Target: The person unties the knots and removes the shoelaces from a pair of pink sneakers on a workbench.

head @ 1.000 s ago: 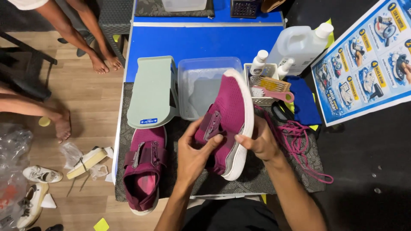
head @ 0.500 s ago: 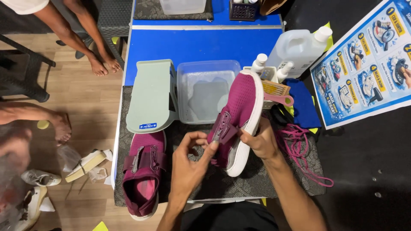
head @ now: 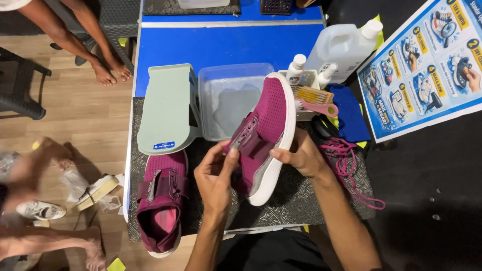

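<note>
Magenta mesh shoe point(head: 263, 130) sits tilted above the desk point(head: 296, 195), between my hands. Left hand point(head: 217, 178) pinches its strap, and should peel slowly. Right hand point(head: 300, 156) clasps the white sole; that grip should stay firm.

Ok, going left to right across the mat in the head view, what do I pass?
Magenta shoe lying on the mat → left hand → magenta shoe held up → right hand → loose pink laces.
</note>
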